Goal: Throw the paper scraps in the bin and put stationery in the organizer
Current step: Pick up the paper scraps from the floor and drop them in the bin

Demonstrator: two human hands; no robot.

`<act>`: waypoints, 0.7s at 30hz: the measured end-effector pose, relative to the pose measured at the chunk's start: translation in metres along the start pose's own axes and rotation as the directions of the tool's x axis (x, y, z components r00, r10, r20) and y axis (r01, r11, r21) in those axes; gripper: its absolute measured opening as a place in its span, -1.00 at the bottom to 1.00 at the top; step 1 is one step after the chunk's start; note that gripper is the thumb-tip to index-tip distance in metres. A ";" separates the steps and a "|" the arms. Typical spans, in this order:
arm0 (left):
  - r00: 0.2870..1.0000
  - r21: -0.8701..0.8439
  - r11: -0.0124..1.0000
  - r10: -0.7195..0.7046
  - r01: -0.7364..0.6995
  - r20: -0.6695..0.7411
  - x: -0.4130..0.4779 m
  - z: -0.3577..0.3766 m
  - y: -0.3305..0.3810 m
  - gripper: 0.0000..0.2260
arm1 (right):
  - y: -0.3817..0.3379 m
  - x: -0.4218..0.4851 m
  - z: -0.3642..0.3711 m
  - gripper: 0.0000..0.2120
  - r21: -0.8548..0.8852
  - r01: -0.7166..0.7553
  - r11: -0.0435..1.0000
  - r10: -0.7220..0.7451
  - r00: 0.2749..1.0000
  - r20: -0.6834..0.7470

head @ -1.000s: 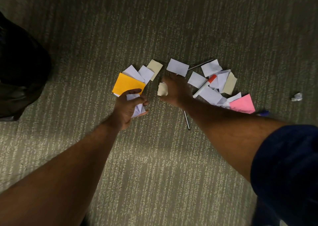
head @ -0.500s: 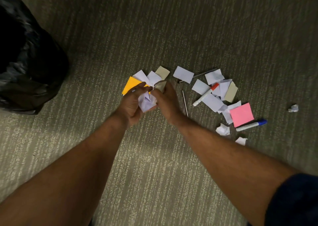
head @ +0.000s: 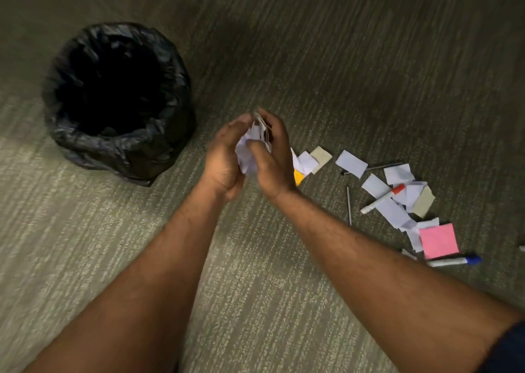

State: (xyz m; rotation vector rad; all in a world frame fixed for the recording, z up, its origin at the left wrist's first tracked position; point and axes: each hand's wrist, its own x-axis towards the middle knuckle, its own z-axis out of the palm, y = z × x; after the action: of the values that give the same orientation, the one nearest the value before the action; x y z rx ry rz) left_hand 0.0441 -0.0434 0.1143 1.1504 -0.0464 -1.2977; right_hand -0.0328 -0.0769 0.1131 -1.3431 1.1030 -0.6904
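Paper scraps (head: 250, 156) between left hand (head: 224, 159), right hand (head: 274, 162), now nearer bin (head: 119, 144)

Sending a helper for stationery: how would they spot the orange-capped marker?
From the black-bagged round bin, look right to the scattered white paper scraps. A white plastic marker lies slanted among them. Its orange cap sets it apart; the other marker is blue-capped.

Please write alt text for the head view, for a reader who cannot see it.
A left hand and a right hand press a bunch of white paper scraps between them above a carpet, beside a bin with a black liner. To their right lie more scraps, a pink note and two markers.
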 end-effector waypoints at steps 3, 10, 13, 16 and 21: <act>0.987 0.004 0.993 0.117 -0.117 -0.106 -0.001 -0.011 0.040 -0.48 | -0.031 0.009 0.036 -0.46 0.016 0.065 0.998 -0.066 0.998 0.008; 0.950 -0.043 0.951 0.302 -0.305 -0.076 -0.008 -0.051 0.134 -0.73 | -0.090 0.027 0.125 -0.41 0.108 0.084 0.991 -0.102 0.980 0.169; 0.939 -0.013 0.949 0.309 -0.314 -0.149 -0.010 -0.072 0.158 -0.53 | -0.093 0.037 0.156 -0.32 0.055 0.085 0.995 -0.097 0.960 0.262; 0.940 0.068 0.957 0.289 -0.281 -0.180 -0.012 -0.096 0.173 -0.47 | -0.091 0.047 0.170 -0.26 -0.091 0.092 0.992 -0.052 0.926 0.373; 0.895 0.329 0.930 0.283 -0.167 -0.345 -0.017 -0.135 0.175 -0.38 | -0.067 0.052 0.149 -0.36 -0.141 0.191 0.971 -0.128 0.922 0.365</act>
State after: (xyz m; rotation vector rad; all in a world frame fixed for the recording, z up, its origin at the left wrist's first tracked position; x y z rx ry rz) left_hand 0.2449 0.0267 0.1762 1.5913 -0.0809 -0.8529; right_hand 0.1352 -0.0735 0.1491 -1.6483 0.7808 -0.4498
